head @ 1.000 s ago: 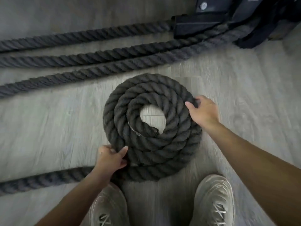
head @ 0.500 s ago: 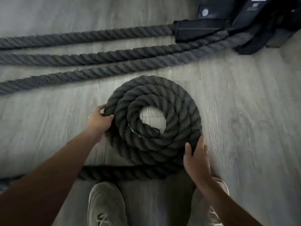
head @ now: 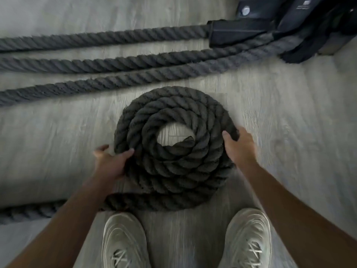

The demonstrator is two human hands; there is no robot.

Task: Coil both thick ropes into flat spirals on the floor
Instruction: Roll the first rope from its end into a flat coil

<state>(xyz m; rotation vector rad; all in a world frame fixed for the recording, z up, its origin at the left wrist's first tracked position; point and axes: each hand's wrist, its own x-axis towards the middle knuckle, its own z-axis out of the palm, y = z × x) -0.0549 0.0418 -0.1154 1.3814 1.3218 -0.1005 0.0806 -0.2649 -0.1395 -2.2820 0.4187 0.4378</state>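
A thick dark rope lies in a flat coil (head: 173, 171) of about three turns on the grey floor, with a bare hole in its middle. Its loose tail (head: 29, 211) runs off to the left edge. My left hand (head: 111, 164) grips the outer turn at the coil's lower left, thumb over the rope. My right hand (head: 238, 147) grips the outer turn at the coil's right side. Three straight stretches of rope (head: 119, 63) lie across the floor beyond the coil.
Black equipment (head: 289, 22) with a sleeved rope end stands at the top right, where the straight ropes lead. My two pale shoes (head: 123, 242) stand just below the coil. The floor (head: 299, 122) is grey wood-look planks.
My left hand moved down the coil's left edge to the lower left. My right hand moved from the coil's lower right up to its right side. The coil has turned a little.
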